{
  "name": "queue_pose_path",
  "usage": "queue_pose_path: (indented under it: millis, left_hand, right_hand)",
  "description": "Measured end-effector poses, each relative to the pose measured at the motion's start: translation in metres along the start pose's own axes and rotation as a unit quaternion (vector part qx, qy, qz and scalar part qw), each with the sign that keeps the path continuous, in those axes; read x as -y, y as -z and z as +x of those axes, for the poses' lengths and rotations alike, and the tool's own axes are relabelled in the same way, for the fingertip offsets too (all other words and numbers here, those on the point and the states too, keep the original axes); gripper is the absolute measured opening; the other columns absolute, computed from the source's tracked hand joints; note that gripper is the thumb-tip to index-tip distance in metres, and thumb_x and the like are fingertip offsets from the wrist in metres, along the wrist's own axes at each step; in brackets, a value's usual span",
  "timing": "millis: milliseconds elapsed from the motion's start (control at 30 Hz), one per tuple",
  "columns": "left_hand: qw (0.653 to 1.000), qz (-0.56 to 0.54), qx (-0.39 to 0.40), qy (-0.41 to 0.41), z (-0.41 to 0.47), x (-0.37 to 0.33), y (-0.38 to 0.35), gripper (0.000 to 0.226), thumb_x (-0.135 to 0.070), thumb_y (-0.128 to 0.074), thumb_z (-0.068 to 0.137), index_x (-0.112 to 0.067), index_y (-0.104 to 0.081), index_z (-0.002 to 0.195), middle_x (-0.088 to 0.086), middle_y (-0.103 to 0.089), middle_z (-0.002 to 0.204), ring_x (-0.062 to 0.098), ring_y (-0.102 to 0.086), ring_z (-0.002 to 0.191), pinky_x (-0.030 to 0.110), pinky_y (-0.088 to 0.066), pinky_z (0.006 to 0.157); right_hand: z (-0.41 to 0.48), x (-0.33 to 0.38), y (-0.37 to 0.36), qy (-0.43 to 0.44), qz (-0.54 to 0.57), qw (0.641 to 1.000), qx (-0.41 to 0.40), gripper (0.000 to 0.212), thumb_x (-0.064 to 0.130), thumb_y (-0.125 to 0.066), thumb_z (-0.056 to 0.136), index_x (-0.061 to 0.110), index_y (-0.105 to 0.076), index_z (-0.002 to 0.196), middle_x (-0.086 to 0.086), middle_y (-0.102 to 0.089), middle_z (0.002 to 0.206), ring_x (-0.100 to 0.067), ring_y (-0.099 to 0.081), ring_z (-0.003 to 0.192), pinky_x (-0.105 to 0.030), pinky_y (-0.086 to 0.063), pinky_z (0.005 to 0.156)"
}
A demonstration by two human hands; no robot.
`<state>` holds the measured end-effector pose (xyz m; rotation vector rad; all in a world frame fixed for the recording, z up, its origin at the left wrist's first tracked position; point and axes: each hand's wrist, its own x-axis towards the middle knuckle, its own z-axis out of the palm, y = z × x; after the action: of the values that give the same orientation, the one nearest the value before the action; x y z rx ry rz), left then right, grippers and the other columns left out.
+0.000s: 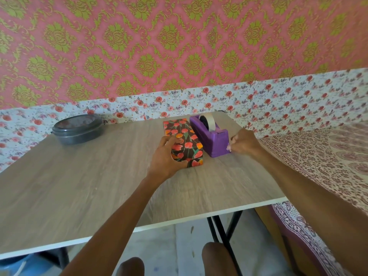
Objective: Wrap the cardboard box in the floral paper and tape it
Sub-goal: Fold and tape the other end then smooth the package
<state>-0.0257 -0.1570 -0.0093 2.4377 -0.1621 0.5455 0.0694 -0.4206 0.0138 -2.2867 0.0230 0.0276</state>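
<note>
The box (184, 136), covered in dark paper with red and orange flowers, lies on the wooden table (79, 186) with its long side pointing away from me. My left hand (166, 156) rests on its near left part, thumb at the front corner and fingers curled over the top. Just right of the box stands a purple tape dispenser (209, 136) with a roll of pale tape (208, 121). My right hand (244, 143) is at the dispenser's near right end and pinches a short strip of tape between its fingertips.
A round dark container with a clear lid (78, 128) sits at the table's far left. A floral-papered wall (278, 108) runs behind the table. A bed with a patterned cloth (322, 162) adjoins the table's right side. My knees show below the near edge.
</note>
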Motion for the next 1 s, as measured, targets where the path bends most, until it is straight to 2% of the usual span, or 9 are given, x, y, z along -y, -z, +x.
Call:
queue_pose_path:
  millis: [67,167,300,433,533,600,733,833,1000]
  left_hand:
    - [1.000,0.001,0.005,0.002,-0.001,-0.001,-0.001,0.070,-0.037,-0.086,0.071,-0.027,-0.050,0.130,-0.006,-0.039,0.142,0.005,-0.047,0.113,0.019,-0.046,0.091]
    - [1.000,-0.002,-0.003,-0.001,0.000,0.001,-0.001,0.070,-0.037,-0.085,0.071,-0.027,-0.049,0.131,-0.007,-0.039,0.142,0.006,-0.048,0.114,0.019,-0.046,0.091]
    - [1.000,-0.001,-0.012,-0.007,-0.001,0.004,-0.003,0.070,-0.040,-0.085,0.071,-0.030,-0.050,0.130,-0.009,-0.039,0.142,0.002,-0.046,0.112,0.006,-0.038,0.083]
    - [1.000,-0.014,-0.009,-0.023,-0.002,0.008,-0.001,0.071,-0.041,-0.085,0.071,-0.029,-0.050,0.132,-0.009,-0.038,0.144,-0.002,-0.041,0.112,0.009,-0.037,0.084]
    - [0.999,-0.026,-0.011,-0.046,-0.003,0.011,-0.001,0.073,-0.040,-0.086,0.070,-0.028,-0.051,0.133,-0.008,-0.040,0.144,-0.001,-0.045,0.113,0.010,-0.038,0.087]
    - [0.998,-0.034,-0.020,-0.057,-0.004,0.014,-0.002,0.074,-0.040,-0.086,0.069,-0.028,-0.052,0.134,-0.008,-0.041,0.144,0.002,-0.046,0.119,0.014,-0.040,0.091]
    - [0.996,-0.048,-0.025,-0.067,-0.004,0.020,-0.006,0.073,-0.047,-0.082,0.071,-0.027,-0.052,0.135,-0.007,-0.041,0.144,0.009,-0.044,0.128,0.022,-0.044,0.101]
    - [0.995,-0.056,-0.024,-0.084,-0.002,0.026,-0.008,0.075,-0.058,-0.078,0.070,-0.031,-0.050,0.134,-0.006,-0.040,0.143,0.016,-0.043,0.130,0.044,-0.046,0.106]
    - [0.994,-0.057,-0.023,-0.089,-0.002,0.030,-0.009,0.082,-0.071,-0.067,0.066,-0.032,-0.049,0.136,-0.007,-0.039,0.145,0.021,-0.042,0.131,0.048,-0.046,0.105]
  right_hand:
    - [-0.004,-0.014,0.001,0.038,-0.074,0.995,-0.052,0.016,0.010,-0.083,0.076,-0.002,-0.075,0.083,-0.010,-0.075,0.086,-0.016,-0.069,0.083,-0.034,-0.056,0.088]
    - [-0.025,-0.017,0.008,0.121,-0.072,0.983,-0.120,0.010,0.015,-0.078,0.083,0.005,-0.076,0.082,-0.007,-0.074,0.082,-0.015,-0.067,0.072,-0.031,-0.056,0.079]
    - [-0.066,0.003,0.005,0.219,0.020,0.975,-0.013,0.005,0.012,-0.072,0.088,0.015,-0.074,0.084,0.000,-0.071,0.069,-0.005,-0.064,0.055,-0.018,-0.052,0.058]
    - [-0.094,0.023,-0.026,0.377,-0.007,0.926,0.032,0.020,0.013,-0.071,0.088,0.019,-0.075,0.107,0.015,-0.071,0.079,0.003,-0.067,0.070,-0.015,-0.055,0.070]
    - [-0.096,0.028,-0.050,0.402,-0.123,0.903,0.088,0.090,0.021,-0.073,0.088,0.039,-0.016,0.156,0.012,-0.065,0.071,-0.001,-0.059,0.059,-0.021,-0.055,0.066]
    - [-0.096,0.031,-0.065,0.419,-0.161,0.892,0.057,0.113,0.024,-0.074,0.087,0.040,0.015,0.153,0.011,-0.064,0.072,-0.003,-0.058,0.059,-0.030,-0.057,0.066]
    - [-0.086,0.037,-0.074,0.436,-0.142,0.889,-0.006,0.119,0.026,-0.075,0.086,0.044,0.026,0.147,0.011,-0.067,0.076,-0.003,-0.060,0.062,-0.033,-0.058,0.067]
    - [-0.078,0.038,-0.076,0.441,-0.182,0.879,0.000,0.118,0.028,-0.074,0.087,0.044,0.028,0.146,0.009,-0.070,0.077,-0.006,-0.062,0.062,-0.037,-0.058,0.065]
    - [-0.074,0.044,-0.080,0.421,-0.219,0.880,-0.028,0.112,0.034,-0.071,0.089,0.037,0.021,0.152,0.008,-0.071,0.078,-0.011,-0.064,0.064,-0.039,-0.057,0.063]
